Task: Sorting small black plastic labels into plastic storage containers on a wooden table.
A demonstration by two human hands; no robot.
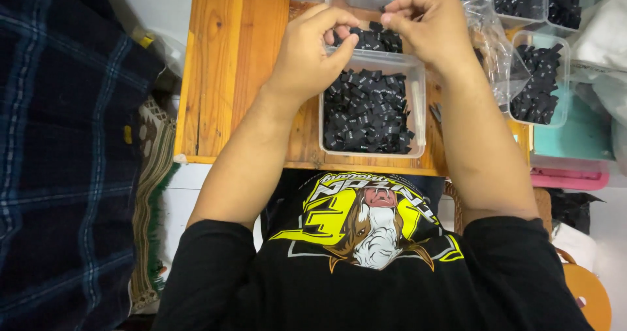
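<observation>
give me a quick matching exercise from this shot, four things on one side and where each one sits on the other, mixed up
Things:
1. left hand
2. right hand
3. clear tub of black labels
4. wooden table

Places:
A. under every tub, bare boards showing on the left
B. between the two forearms, nearest the person
C. raised over the tubs, to the left of the other hand
D. raised over the tubs, next to the crinkled plastic bag

Pairs: 1-C, 2-D, 3-B, 4-A

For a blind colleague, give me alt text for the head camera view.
Two bare hands, left hand and right hand, pinch small black labels above a clear plastic tub full of them, on a wooden table.
</observation>
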